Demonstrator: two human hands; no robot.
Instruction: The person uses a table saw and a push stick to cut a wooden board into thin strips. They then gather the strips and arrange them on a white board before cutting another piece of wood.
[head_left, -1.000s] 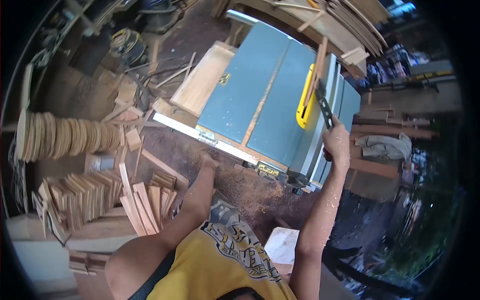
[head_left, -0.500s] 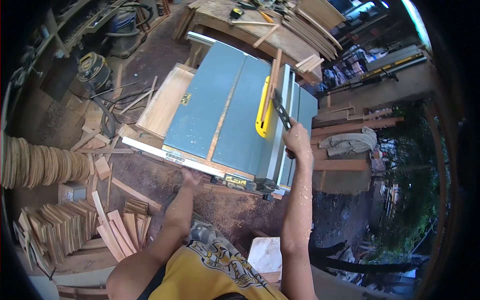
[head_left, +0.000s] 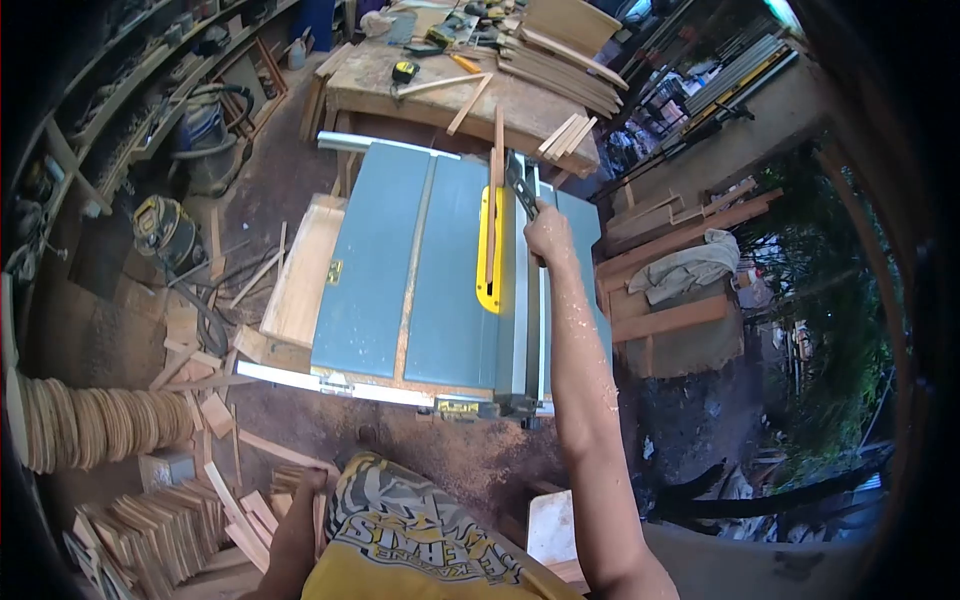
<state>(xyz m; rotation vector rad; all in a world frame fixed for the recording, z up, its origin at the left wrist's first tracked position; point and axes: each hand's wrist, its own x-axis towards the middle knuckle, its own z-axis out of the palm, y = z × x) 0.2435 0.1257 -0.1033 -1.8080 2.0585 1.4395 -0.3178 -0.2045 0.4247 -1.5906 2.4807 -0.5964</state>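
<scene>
My right hand (head_left: pixel 548 234) is stretched out over the blue table saw (head_left: pixel 400 260), closed on a black push stick (head_left: pixel 520 184). The stick's tip rests against a thin wooden strip (head_left: pixel 497 150) that lies along the yellow blade insert (head_left: pixel 488 255), beside the grey fence (head_left: pixel 522 330). My left hand (head_left: pixel 314 479) hangs low by my yellow shirt, next to a pile of short wood slats (head_left: pixel 255 515) on the ground. Its fingers are hard to make out, and whether it grips a slat is unclear.
A workbench (head_left: pixel 430 95) behind the saw carries boards and a tape measure (head_left: pixel 404 71). A wooden side table (head_left: pixel 300 270) sits left of the saw. A shop vacuum (head_left: pixel 205 130), stacked round discs (head_left: pixel 90 430) and scraps lie at left; planks and a grey cloth (head_left: pixel 690 268) at right.
My right hand has pushed the stick and strip forward along the saw toward the far end. My left hand has left the saw's front rail and dropped to the slats on the ground.
</scene>
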